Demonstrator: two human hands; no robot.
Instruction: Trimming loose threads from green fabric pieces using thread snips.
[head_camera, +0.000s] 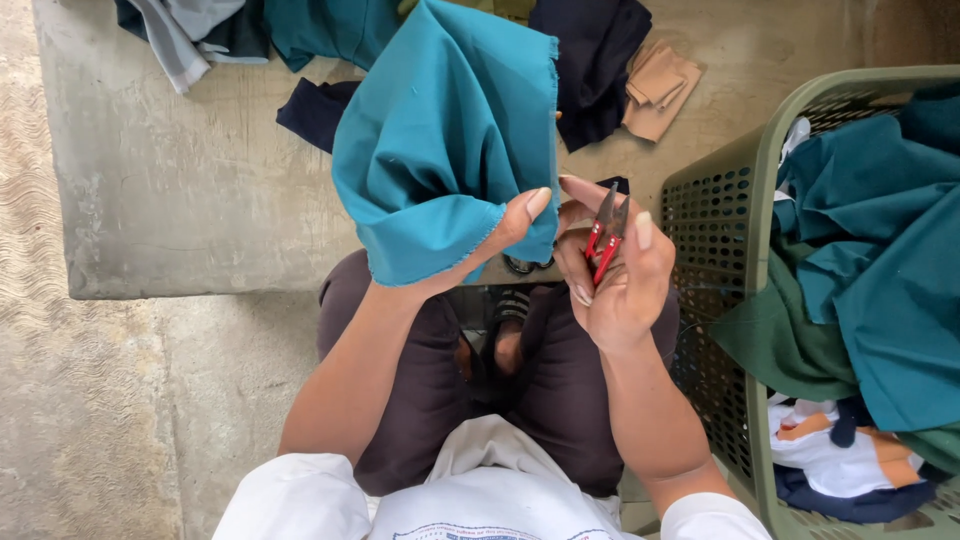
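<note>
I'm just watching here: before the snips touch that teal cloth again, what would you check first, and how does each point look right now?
1. Left hand grips the teal cloth at its hem: ok.
2. Right hand holds the red snips: ok.
3. Blades point up, off the left thumb: ok.
4. Blades parted or closed: cannot tell.
5. Loose thread at the hem to cut: cannot tell.
6. Green basket of cloth stands close by the right arm: ok.
</note>
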